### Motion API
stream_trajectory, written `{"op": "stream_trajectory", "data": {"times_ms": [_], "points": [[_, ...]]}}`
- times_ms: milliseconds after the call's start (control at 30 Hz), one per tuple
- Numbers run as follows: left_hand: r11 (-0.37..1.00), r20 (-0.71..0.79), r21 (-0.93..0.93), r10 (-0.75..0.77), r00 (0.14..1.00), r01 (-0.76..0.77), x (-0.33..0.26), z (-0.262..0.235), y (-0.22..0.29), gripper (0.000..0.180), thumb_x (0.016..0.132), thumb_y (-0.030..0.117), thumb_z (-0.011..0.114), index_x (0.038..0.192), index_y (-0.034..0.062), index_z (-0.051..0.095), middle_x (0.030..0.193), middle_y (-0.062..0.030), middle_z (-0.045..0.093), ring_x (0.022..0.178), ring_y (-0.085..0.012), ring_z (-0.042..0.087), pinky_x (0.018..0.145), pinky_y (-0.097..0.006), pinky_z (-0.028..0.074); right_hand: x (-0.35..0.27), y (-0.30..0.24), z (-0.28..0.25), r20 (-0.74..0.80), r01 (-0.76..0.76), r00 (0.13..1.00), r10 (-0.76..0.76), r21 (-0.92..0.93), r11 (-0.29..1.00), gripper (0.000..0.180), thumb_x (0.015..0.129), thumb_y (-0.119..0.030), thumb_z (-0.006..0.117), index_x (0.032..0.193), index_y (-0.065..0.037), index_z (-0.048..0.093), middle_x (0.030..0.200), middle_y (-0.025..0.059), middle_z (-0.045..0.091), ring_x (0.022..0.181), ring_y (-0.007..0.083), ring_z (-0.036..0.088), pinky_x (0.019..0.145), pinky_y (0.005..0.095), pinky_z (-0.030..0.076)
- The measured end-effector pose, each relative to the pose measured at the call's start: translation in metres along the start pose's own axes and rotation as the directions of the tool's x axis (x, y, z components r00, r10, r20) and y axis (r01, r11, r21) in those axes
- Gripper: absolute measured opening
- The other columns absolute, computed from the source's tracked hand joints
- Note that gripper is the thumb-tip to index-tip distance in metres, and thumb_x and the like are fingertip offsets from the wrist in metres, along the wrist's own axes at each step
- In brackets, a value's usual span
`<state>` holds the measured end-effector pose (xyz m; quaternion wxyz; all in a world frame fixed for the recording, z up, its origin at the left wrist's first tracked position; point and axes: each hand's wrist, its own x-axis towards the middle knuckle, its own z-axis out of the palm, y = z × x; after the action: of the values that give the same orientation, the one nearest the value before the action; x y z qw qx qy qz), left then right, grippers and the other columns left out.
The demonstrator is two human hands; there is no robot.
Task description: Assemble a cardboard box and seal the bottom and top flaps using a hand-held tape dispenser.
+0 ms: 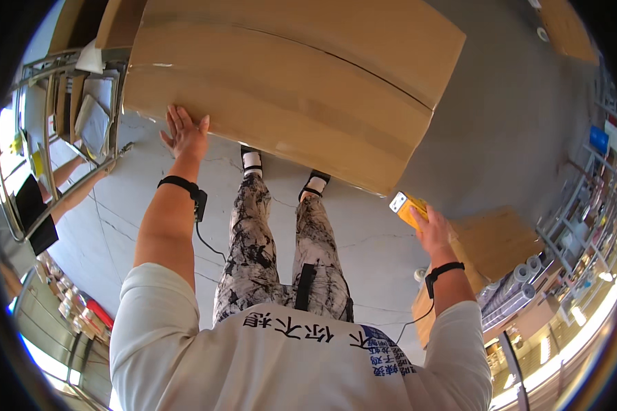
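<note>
On the floor, large taped cardboard box (pixel 288 82).

Bright even daylight, glare from windows along the lower rim, strong fisheye bending, dark vignetted corners, sharp centre

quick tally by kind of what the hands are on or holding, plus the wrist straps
large cardboard box: 1, the left hand lies flat on its edge
yellow handheld tool: 1, in the grip of the right hand
black wrist straps: 2, one on each wrist
total: 4
</note>
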<state>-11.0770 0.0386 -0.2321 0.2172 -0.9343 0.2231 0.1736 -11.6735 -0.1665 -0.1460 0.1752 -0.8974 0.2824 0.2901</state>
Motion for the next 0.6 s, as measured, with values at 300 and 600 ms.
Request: {"op": "stream_trajectory", "data": {"times_ms": [300,600], "points": [[1.0,-0.049,0.022,0.021,0.999,-0.02,0.002,0.012,-0.007,0.084,0.092,0.065,0.027,0.151,0.0083,0.006,0.158,-0.0049,-0.005,0.146,-0.0218,-0.001,0.114,-0.054,0.0,-0.02,0.029,0.025,-0.039,0.004,0.999,-0.002,0.052,0.999,0.081,0.063,-0.01,0.078,0.136,-0.03,0.046,0.125,0.0161,0.048,0.105,0.0373,0.052,0.089,0.0451,0.045],[0.533,-0.266,0.056,0.823,0.502,-0.844,0.001,-0.012,0.001,0.099,0.061,0.049,0.079,0.141,0.0105,0.035,0.155,-0.0078,0.015,0.142,-0.0315,0.013,0.112,-0.055,0.016,0.119,-0.074,-0.009,0.487,-0.501,0.754,0.441,-0.007,0.865,0.054,0.076,-0.033,0.072,0.125,-0.017,0.057,0.12,0.0142,0.056,0.11,0.0316,0.057,0.086,0.0415,0.049]]}}
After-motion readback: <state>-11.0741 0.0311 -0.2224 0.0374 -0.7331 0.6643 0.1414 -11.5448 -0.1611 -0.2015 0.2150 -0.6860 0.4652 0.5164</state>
